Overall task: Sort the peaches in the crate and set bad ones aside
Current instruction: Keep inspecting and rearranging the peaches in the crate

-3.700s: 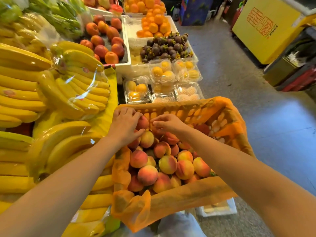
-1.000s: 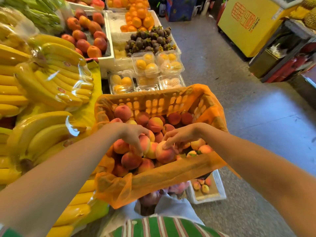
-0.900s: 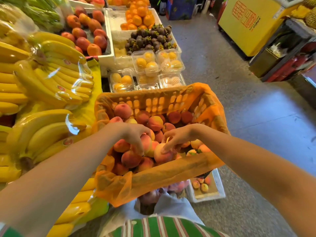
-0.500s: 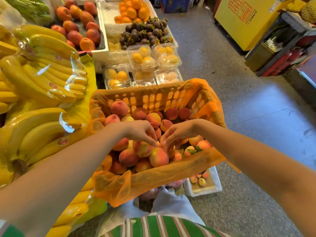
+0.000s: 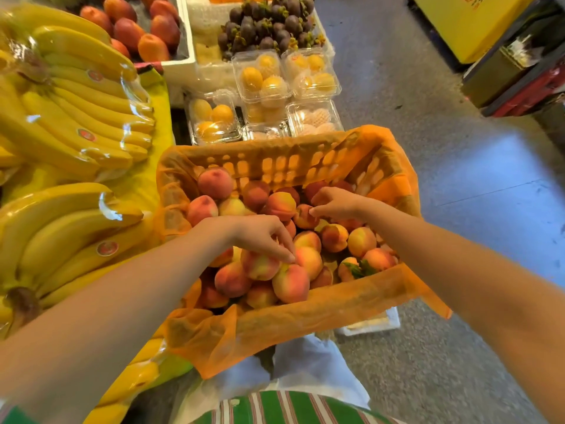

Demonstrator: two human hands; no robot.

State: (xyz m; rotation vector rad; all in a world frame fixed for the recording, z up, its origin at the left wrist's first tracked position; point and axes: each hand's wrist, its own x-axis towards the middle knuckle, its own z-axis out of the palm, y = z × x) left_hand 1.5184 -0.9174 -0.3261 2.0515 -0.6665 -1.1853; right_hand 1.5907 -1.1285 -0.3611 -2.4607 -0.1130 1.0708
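We are recording our right hand (image 5: pixel 334 203) parting from our left hand (image 5: pixel 260 237) toward the far side of the crate (image 5: pixel 275 162), fingertips on a peach (image 5: pixel 301 217); we cannot tell whether it is pinching. Left fingers are resting loose on front peaches (image 5: pixel 290 283), gripping none. Inspection is shifting rearward; no reject is being lifted.

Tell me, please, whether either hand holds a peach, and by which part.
Nothing is lifted. The left hand rests its fingers on top of one peach; the right hand curls over another peach, grip unclear.
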